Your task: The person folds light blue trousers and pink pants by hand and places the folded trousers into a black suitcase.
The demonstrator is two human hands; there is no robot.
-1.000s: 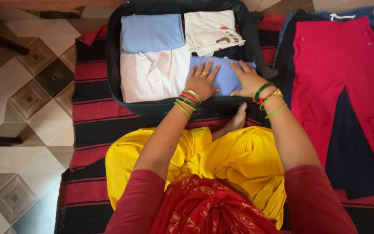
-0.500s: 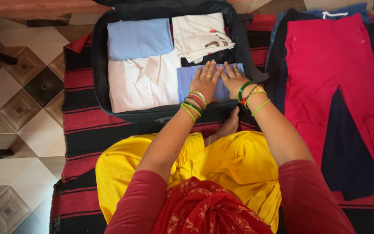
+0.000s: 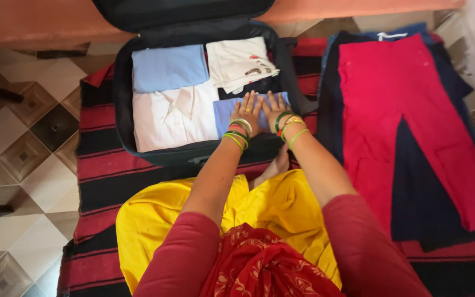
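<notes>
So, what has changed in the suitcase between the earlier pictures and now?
The left hand and the right hand drew together on the folded lavender garment; a second ago they lay apart on it, now they lie flat side by side. Nothing was picked up or let go. The blue shirt, white shirt and cream garment in the suitcase stayed, as did the red trousers.

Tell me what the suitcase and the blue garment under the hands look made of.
Suitcase: soft black woven fabric, matte; its rim sags slightly. Blue garment: thin matte cloth, probably cotton, folded flat under the left hand and right hand.
</notes>
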